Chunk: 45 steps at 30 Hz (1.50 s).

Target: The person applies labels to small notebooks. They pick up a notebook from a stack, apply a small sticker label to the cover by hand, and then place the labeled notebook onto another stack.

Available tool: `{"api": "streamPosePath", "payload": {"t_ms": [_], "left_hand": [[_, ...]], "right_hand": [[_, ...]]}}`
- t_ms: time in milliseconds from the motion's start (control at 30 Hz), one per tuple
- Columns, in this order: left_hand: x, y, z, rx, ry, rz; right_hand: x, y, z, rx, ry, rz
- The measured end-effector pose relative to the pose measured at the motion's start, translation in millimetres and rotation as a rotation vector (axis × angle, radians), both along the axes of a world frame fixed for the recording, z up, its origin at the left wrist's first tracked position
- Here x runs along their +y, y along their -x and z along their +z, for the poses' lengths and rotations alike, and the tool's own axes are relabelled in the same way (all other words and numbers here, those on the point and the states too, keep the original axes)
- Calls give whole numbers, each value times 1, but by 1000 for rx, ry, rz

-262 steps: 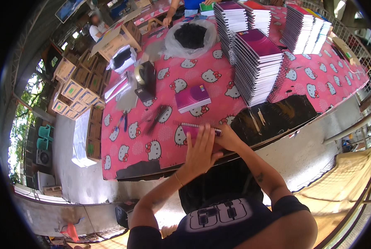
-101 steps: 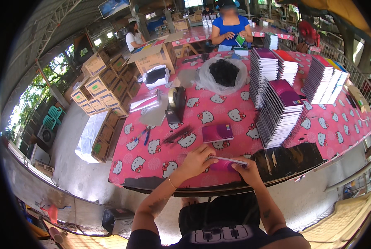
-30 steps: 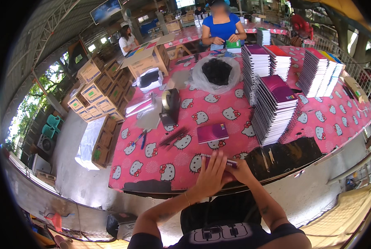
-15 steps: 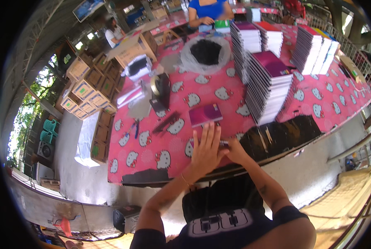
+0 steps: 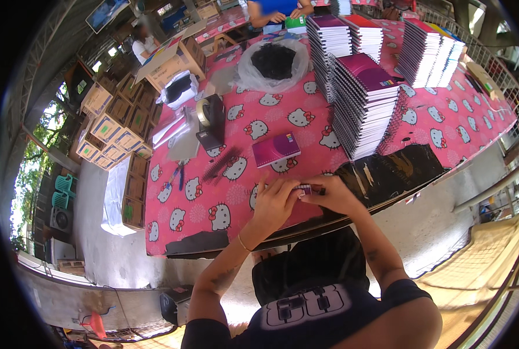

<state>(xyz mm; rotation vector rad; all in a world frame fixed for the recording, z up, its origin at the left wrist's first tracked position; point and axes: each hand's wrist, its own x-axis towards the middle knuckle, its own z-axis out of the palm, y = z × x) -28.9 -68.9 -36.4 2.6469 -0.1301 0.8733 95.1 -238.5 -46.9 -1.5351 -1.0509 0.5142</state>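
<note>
At the table's near edge, both my hands are closed on a small purple notebook (image 5: 303,189), mostly hidden by my fingers. My left hand (image 5: 273,203) grips its left end with bent fingers. My right hand (image 5: 333,196) pinches its right end, thumb close to the left fingertips. Just beyond them, flat on the pink patterned cloth, lies another purple notebook (image 5: 276,149). Left of that are black binding coils (image 5: 222,164) and a pair of pliers (image 5: 180,175).
A tall stack of spiral notebooks (image 5: 364,110) stands to the right, with more stacks (image 5: 425,55) behind. A black tape dispenser (image 5: 211,123), a plastic bag of black coils (image 5: 274,60) and an open carton (image 5: 172,61) lie farther off. Another person (image 5: 280,10) works across the table.
My left hand has gone from lying flat with outstretched fingers to gripping the small notebook. My right hand now pinches its other end. The view has shifted slightly.
</note>
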Motion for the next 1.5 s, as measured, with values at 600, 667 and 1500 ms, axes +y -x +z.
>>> {"api": "streamPosePath", "payload": {"t_ms": [600, 667, 1500], "left_hand": [[-3, -1, 10, -8, -63, -6], [-7, 1, 16, -1, -97, -1], [33, 3, 62, -143, 483, -19]], "right_hand": [[15, -19, 12, -365, -84, -64], [16, -9, 10, -442, -42, -221], [-71, -197, 206, -605, 404, -554]]}}
